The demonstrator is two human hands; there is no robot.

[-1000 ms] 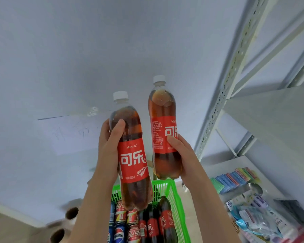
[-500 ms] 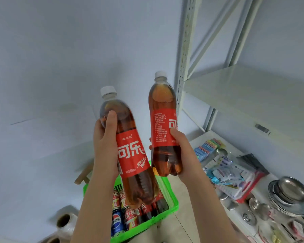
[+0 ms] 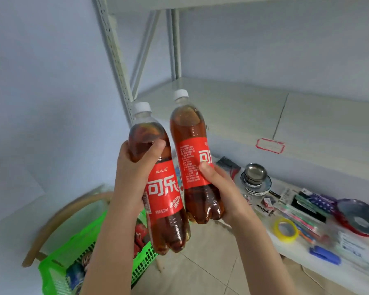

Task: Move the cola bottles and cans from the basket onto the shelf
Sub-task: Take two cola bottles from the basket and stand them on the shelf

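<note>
1. Head view, the left side first: the left hand (image 3: 134,173) is wrapped round the upper body of a cola bottle (image 3: 164,188) with a red label and a white cap. The thumb is pressed across the dark shoulder above the label.
2. The right hand (image 3: 219,188) grips a second cola bottle (image 3: 192,158) low down. Its thumb lies on the lower part of the label and its fingers curl behind the base.
3. Both bottles are up in the air, caps leaning a little to the left, the second one slightly higher and close beside the first. Whether they touch, I cannot tell.
4. They hang in front of the pale metal shelf (image 3: 243,107) — its middle board runs behind their caps, with a red-edged label holder (image 3: 270,145) on the front edge.
5. Lower left, under the left forearm, sits the green plastic basket (image 3: 77,248). A blue can (image 3: 75,275) and red-labelled bottles (image 3: 141,233) lie in it, partly hidden by the arm.
6. On the lower board to the right are stacked steel bowls (image 3: 255,173) and a yellow tape roll (image 3: 285,229), among packets too blurred to name.
</note>
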